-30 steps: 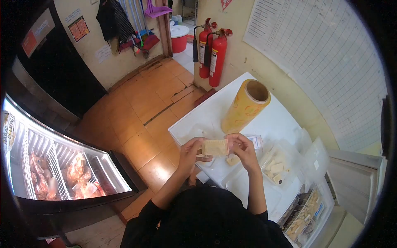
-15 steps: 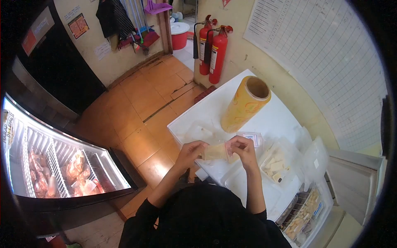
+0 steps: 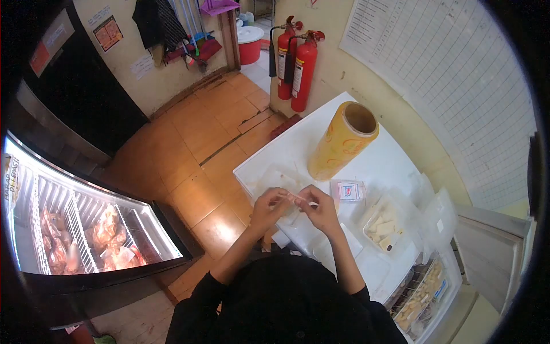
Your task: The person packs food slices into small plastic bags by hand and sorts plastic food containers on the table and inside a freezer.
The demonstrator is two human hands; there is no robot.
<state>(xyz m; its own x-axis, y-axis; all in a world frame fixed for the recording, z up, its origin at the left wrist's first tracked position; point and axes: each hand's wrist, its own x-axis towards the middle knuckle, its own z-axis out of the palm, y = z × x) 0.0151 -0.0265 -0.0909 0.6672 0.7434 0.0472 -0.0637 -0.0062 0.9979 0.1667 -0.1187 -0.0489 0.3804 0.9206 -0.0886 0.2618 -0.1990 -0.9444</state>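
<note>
Above the white table (image 3: 401, 163), my left hand (image 3: 268, 209) and my right hand (image 3: 319, 211) are close together, both pinching the edge of a small clear plastic bag (image 3: 293, 199) with a reddish strip. My fingers hide much of the bag, and I cannot make out its contents. Behind my hands sits a clear plastic tub (image 3: 278, 176). Right of my right hand lies a flat pack of small plastic bags (image 3: 348, 191) with a red line and blue print. Beyond it, a clear container (image 3: 382, 228) holds pale cut pieces.
A big yellow roll of plastic wrap (image 3: 338, 146) stands at the table's back. Crumpled clear bags (image 3: 438, 221) lie right. A bin of pale pieces (image 3: 421, 295) is at lower right. A lit display fridge (image 3: 166, 229) stands left, fire extinguishers (image 3: 303, 74) by the wall.
My right hand has moved left, closer to my left hand. The bag, stretched flat between them before, is now bunched and mostly covered. The pack of bags shows more fully.
</note>
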